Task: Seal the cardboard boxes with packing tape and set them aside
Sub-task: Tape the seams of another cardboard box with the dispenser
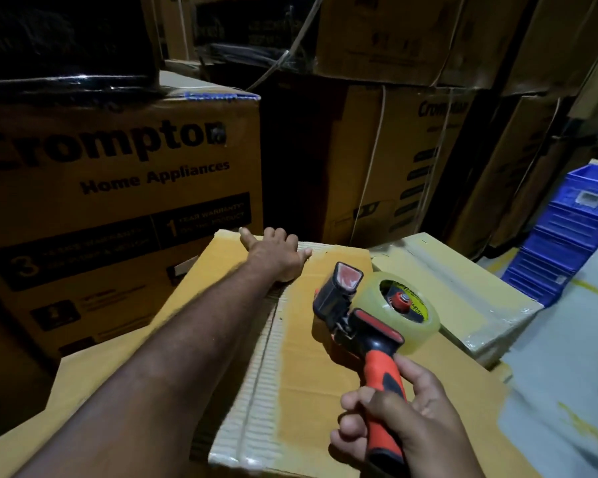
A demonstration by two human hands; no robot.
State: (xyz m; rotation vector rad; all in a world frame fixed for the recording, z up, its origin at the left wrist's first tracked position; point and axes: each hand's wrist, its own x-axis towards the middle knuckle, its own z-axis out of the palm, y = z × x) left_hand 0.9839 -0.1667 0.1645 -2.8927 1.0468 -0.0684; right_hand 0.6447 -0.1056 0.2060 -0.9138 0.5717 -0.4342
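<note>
The cardboard box point(308, 360) lay at centre, flaps down. At its twelve o'clock edge the left hand point(275, 257) curled its fingers over the rim, steadying it. At five o'clock the right hand point(404, 426) gripped the tape dispenser point(359, 326) over the lid. Taping seemed in hand; next, I judged, the dispenser must meet the seam squarely.

1. I am seeing the cardboard box point(308, 357) lying at centre, with the left hand point(277, 257) gripping its far edge at 12 o'clock.
2. The tape dispenser point(363, 315) is hanging over the box at 4 o'clock, in the right hand point(404, 429).
3. A printed carton point(118, 201) is standing behind at 10 o'clock; stacked crates point(567, 236) are sitting at 3 o'clock.
</note>
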